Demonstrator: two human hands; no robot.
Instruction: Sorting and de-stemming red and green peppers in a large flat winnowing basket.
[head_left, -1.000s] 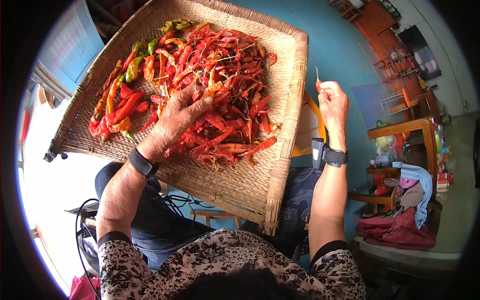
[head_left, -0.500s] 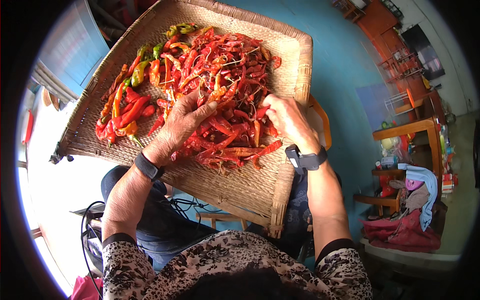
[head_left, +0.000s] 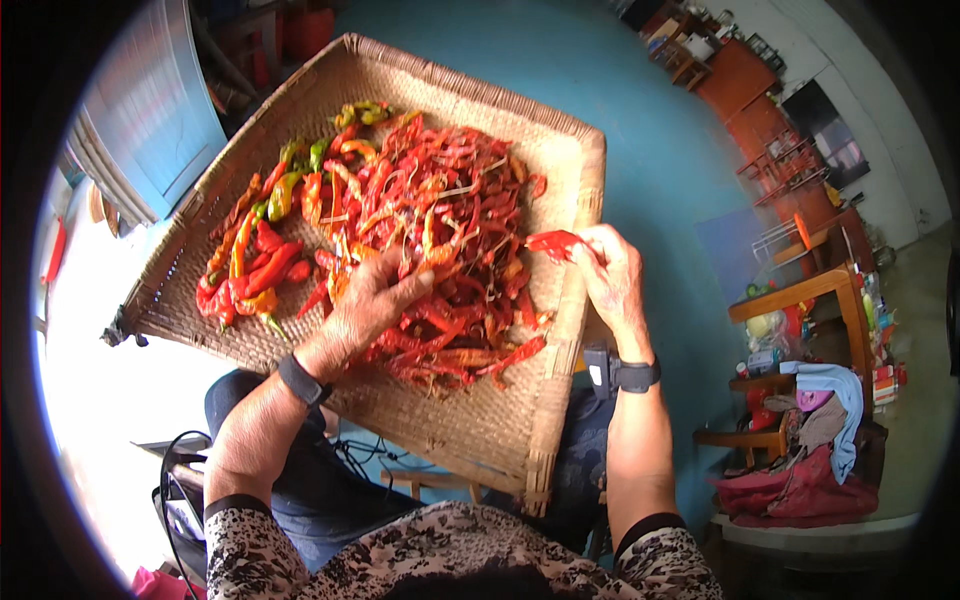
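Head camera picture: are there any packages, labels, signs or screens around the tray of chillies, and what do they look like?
Packages: small colourful boxes or packs at the far right beside the wooden table, too small to tell apart.
Wrist device: a small dark rectangular unit on a black strap on the right wrist; whether it has a screen cannot be told.
Labels, signs: none visible.

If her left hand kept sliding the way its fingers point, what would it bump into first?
The left hand lies on the red chili heap, fingers pointing up and right across the woven tray. It would likely just push deeper into those chilies; the tray's far rim comes later.
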